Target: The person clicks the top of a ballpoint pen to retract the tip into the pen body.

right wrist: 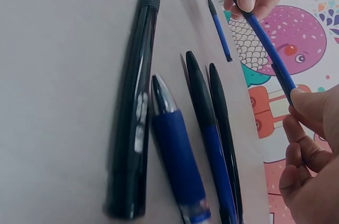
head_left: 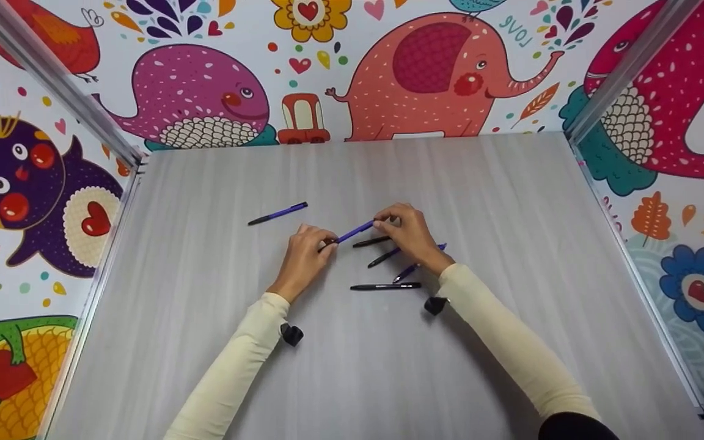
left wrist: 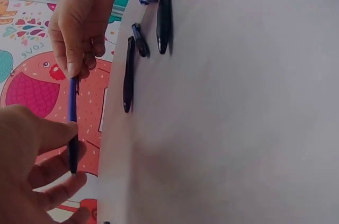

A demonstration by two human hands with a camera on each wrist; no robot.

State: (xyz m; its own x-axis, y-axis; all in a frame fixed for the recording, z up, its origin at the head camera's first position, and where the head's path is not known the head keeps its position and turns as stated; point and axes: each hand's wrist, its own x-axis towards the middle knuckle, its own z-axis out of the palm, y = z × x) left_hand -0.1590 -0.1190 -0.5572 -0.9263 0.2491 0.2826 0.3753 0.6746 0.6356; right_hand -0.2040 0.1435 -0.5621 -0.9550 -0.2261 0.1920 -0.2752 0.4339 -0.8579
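A blue pen with a black grip (head_left: 355, 231) is held between both hands above the table. My left hand (head_left: 304, 260) pinches its black tip end between thumb and fingers. At the clip end, the thumb and fingers of my right hand (head_left: 412, 235) pinch it. In the right wrist view the held pen (right wrist: 270, 49) slants between the two hands. Partly under my right hand and wrist in the head view lie a black pen (head_left: 371, 242), a blue pen with a black grip (head_left: 384, 258) and a blue pen with a silver tip (right wrist: 164, 94).
Nearer the person lies another black pen (head_left: 385, 286). A separate blue pen with a black grip (head_left: 278, 214) lies beyond my left hand. The grey table (head_left: 205, 305) is bordered by cartoon-printed panels (head_left: 309, 61) and metal rails (head_left: 633, 67).
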